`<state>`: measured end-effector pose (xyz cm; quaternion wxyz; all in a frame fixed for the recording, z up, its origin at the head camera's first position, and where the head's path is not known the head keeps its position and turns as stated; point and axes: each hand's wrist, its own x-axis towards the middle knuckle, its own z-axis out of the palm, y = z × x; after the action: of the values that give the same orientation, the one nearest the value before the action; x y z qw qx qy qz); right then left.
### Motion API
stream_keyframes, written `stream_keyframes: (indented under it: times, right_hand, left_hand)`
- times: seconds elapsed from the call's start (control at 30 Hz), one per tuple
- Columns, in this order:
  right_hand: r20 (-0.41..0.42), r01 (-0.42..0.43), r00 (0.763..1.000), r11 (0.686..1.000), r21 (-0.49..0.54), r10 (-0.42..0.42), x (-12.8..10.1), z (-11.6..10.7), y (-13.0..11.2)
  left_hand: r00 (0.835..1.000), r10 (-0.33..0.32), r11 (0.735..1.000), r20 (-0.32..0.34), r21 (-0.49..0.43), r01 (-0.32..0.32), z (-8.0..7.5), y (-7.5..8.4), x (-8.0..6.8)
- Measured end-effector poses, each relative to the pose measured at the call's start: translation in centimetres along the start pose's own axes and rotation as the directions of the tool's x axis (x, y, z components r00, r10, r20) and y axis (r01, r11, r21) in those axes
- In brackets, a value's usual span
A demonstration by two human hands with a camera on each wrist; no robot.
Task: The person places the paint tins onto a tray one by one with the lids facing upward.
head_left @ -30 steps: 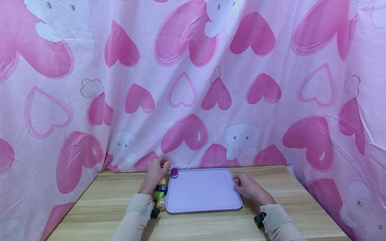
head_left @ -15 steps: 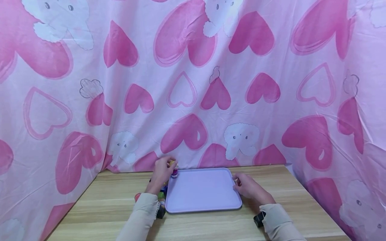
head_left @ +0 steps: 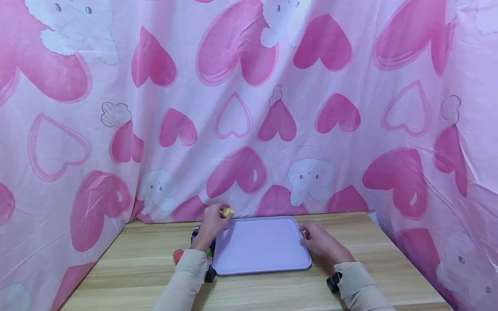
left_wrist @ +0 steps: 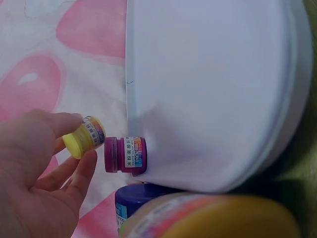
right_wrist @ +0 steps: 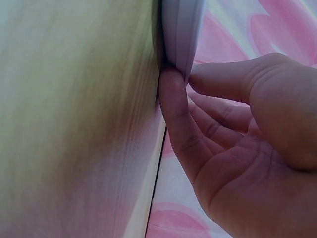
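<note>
Left hand (head_left: 212,224) pinches a small yellow paint pot (left_wrist: 84,137) between thumb and forefinger, grip closed on its sides. Pot is a squat cylinder, matte yellow plastic, with a multicoloured printed label band round the body; cap end points toward the palm. In the head view it shows as a yellow spot (head_left: 227,211) raised above the far left corner of the tray (head_left: 264,255).

Just beside it a magenta paint pot (left_wrist: 125,154) of the same shape stands in that tray corner; same striped label, glossy screw cap. The two pots sit close but apart, a narrow gap between them.

Tray: pale lilac, smooth moulded plastic, rectangular with rounded corners and a low raised rim (left_wrist: 292,99). It lies flat on a light wood-grain surface (head_left: 381,276).

Right hand (head_left: 320,242) grips the tray's right edge; the wrist view shows a fingertip (right_wrist: 171,89) under the rim and the thumb (right_wrist: 223,82) over it, grip closed on the rim.

More pots stand left of the tray, partly hidden by the left sleeve (head_left: 183,280): a dark blue-capped one (left_wrist: 136,198), a blurred large yellow-orange lid (left_wrist: 223,218) close to the lens, a red cap (head_left: 178,255).

Backdrop is thin pink cloth (head_left: 249,108), creased, printed with hearts and white animals.
</note>
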<state>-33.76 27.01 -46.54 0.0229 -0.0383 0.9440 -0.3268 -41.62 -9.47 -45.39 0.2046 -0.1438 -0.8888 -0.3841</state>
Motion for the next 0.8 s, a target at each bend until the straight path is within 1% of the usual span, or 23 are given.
stream_keyframes:
  times: [0.2,0.37,0.43,0.5,0.6,0.67,0.8]
  right_hand:
    - [0.0,0.009,1.0,1.0,-0.002,-0.009,0.0,0.0,0.0]
    - [0.003,-0.001,1.0,1.0,-0.003,0.001,-0.2,-0.1,-0.2]
    - [0.007,-0.014,1.0,1.0,-0.005,0.014,-0.2,-0.2,-0.1]
    - [0.009,-0.02,1.0,1.0,-0.006,0.02,-0.2,-0.2,0.0]
    - [0.009,-0.031,0.999,1.0,-0.002,0.031,-0.2,-0.3,-0.1]
    - [0.006,-0.02,1.0,1.0,-0.005,0.02,-0.2,-0.3,-0.1]
    - [0.0,0.008,1.0,1.0,-0.015,-0.008,-0.2,-0.2,-0.3]
  left_hand:
    - [0.999,0.026,0.999,0.036,0.037,-0.027,0.3,-0.1,-0.1]
    - [0.997,-0.006,0.997,0.079,0.081,-0.001,0.5,-0.1,-0.2]
    - [0.996,-0.024,0.995,0.09,0.103,0.015,0.7,0.0,-0.3]
    - [0.995,-0.027,0.993,0.096,0.118,0.015,0.9,0.0,-0.5]
    - [0.996,-0.008,0.991,0.093,0.132,-0.005,1.1,0.0,-0.6]
    - [0.996,0.016,0.989,0.084,0.143,-0.028,1.3,0.0,-0.7]
    - [0.997,0.061,0.977,0.055,0.2,-0.071,1.7,-0.1,-0.7]
